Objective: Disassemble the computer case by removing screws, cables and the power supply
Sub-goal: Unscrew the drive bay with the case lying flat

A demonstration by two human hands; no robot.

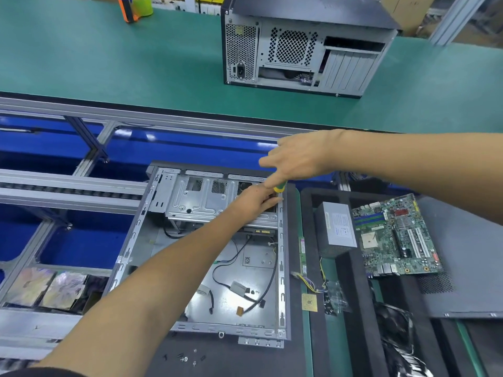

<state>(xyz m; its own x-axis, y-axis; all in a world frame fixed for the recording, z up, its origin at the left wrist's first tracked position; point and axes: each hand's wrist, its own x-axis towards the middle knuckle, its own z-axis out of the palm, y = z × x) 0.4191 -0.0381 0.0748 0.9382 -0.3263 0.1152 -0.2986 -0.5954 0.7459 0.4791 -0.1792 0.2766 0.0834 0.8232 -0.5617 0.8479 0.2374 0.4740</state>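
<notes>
My right hand [295, 159] grips a yellow-and-green-handled screwdriver [279, 188] just above my left hand [257, 202], whose fingers press inside the open grey metal computer case [190, 270] underneath.

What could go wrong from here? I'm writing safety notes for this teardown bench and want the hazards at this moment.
1. The left hand sits right beside the tip end of the screwdriver that the right hand holds, so a slip could jab the fingers.
2. Both work at the far right corner of the open case, where bare metal edges could scrape the forearms.
3. A freed screw could drop among the loose cables on the case floor, and the removed screws lie uncontained in front.
</notes>
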